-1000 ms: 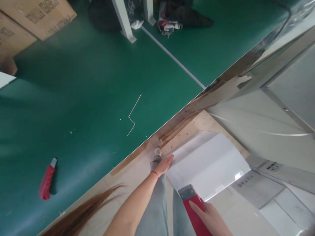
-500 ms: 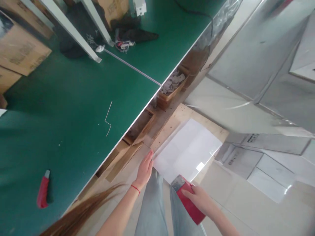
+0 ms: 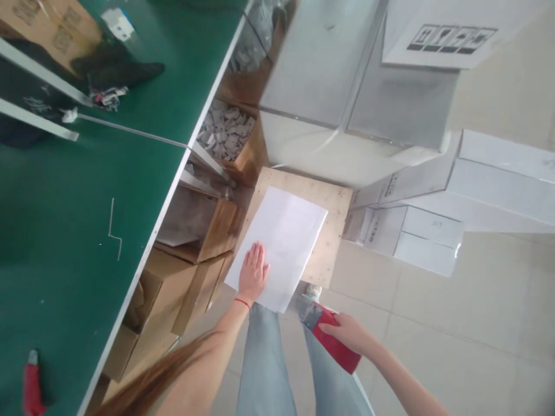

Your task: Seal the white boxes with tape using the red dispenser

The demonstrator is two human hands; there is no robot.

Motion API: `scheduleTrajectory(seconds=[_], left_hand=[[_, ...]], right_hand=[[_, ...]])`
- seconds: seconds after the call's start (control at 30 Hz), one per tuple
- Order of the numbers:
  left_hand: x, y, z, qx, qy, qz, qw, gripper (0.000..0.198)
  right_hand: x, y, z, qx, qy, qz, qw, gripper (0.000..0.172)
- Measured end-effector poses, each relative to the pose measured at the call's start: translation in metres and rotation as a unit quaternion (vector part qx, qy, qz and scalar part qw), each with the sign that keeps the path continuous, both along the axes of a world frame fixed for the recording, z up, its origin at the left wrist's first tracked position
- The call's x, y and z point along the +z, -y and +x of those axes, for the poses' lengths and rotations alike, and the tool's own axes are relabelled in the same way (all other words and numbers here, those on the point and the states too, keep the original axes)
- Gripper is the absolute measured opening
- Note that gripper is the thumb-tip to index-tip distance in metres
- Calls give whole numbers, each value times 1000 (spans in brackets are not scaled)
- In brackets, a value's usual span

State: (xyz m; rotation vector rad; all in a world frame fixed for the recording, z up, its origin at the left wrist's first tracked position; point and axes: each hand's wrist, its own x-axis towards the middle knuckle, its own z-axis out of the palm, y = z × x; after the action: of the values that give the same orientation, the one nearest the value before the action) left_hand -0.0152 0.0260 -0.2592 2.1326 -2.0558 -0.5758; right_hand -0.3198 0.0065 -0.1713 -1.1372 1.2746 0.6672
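Note:
My left hand (image 3: pixel 254 277), with a red string at the wrist, lies flat near the lower left part of a flat white box (image 3: pixel 284 240), palm down and fingers stretched out. The white box rests on a pale wooden board (image 3: pixel 333 231), its near end sticking out past the board toward my legs. To the right of that end, my right hand (image 3: pixel 347 333) is wrapped round a red tape dispenser (image 3: pixel 338 349) with a grey metal end. The dispenser is held above my leg, apart from the box. Clear film seems to show at its tip, though blurred.
A green worktable (image 3: pixel 78 242) runs along the left, carrying a red-handled cutter (image 3: pixel 33 384) and a thin bent rod (image 3: pixel 111 231). Under its edge stand an open carton of grey pieces (image 3: pixel 225 136) and brown cartons (image 3: pixel 160 289). White cartons (image 3: pixel 416 237) stand to the right.
The view has swung, shifting the table left. My left hand has gone from the white box's side edge onto its top. My right hand still holds the tape dispenser.

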Motion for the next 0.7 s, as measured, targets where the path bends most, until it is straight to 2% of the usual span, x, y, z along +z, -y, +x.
scheduleTrajectory(seconds=[0.1, 0.23, 0.37, 0.5, 0.7], left_hand=[[-3, 0, -11, 25, 45, -15, 999, 70], [-10, 1, -13, 9, 83, -40, 996, 71], [-11, 5, -24, -56, 98, -63, 992, 70], [-6, 12, -51, -151, 89, -32, 984, 72], [-4, 15, -62, -162, 105, -31, 981, 74]], right_hand=[[-12, -3, -6, -19, 19, -2, 1000, 28], [-31, -5, -12, -27, 37, -3, 999, 27], [-50, -7, -18, -30, 49, -6, 998, 28], [-64, -7, -26, -26, 72, -14, 997, 27], [-82, -15, -63, -6, 37, -40, 998, 27]])
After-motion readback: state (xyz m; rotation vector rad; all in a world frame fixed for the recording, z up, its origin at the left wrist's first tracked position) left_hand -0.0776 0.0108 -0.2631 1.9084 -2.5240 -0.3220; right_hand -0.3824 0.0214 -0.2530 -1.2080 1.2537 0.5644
